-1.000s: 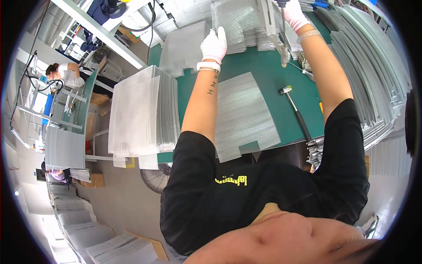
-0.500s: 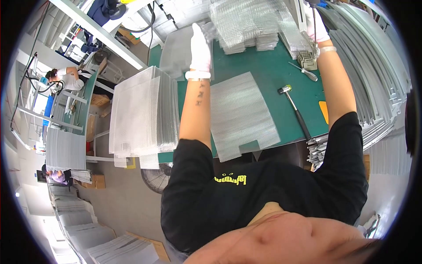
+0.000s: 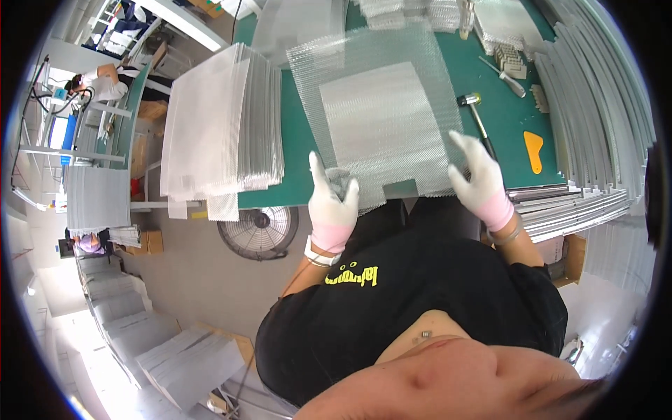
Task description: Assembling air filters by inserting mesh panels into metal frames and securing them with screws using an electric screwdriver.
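I take the mesh sheet [image 3: 378, 105] as my landmark: it lies on the surface [image 3: 507, 112], over a smaller sheet [image 3: 381, 126]. Left of it stands a stack of sheets [image 3: 220, 126]. Right of it lie a hammer [image 3: 476, 115] and a scraper [image 3: 533, 150]; beyond those, long strips [image 3: 595, 105]. A fan [image 3: 257, 231] sits on the floor below its near-left corner.

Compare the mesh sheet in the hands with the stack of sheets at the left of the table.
The mesh sheet is a single see-through layer; the stack is many layers, thick and opaque. The left hand and right hand hold the mesh sheet's near edge; nothing touches the stack. Both are pale, silvery metal.
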Available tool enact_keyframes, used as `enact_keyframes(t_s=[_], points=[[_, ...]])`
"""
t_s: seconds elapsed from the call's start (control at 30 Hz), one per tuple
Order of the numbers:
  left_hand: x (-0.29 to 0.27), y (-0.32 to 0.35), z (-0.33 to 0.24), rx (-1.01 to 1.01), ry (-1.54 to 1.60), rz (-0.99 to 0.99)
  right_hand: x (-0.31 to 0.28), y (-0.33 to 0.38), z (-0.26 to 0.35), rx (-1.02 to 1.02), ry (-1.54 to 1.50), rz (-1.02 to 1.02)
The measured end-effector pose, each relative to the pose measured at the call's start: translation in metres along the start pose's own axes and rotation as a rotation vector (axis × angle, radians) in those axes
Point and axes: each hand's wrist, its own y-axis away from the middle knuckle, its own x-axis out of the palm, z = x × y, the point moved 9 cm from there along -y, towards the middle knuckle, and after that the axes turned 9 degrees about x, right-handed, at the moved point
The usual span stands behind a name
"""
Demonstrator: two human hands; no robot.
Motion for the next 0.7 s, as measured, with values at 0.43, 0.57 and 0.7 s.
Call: enact_keyframes(t_s=[0.43, 0.57, 0.7], points=[[0.040, 0.020, 0.044, 0.073, -0.328, 0.313, 0.055, 0.010, -0.063, 0.164, 0.055, 0.155], [0.042, 0.016, 0.050, 0.045, -0.329, 0.317, 0.059, 0.008, -0.067, 0.176, 0.069, 0.151], [0.048, 0.013, 0.058, 0.042, -0.339, 0.323, 0.066, 0.007, -0.073, 0.153, 0.072, 0.136]])
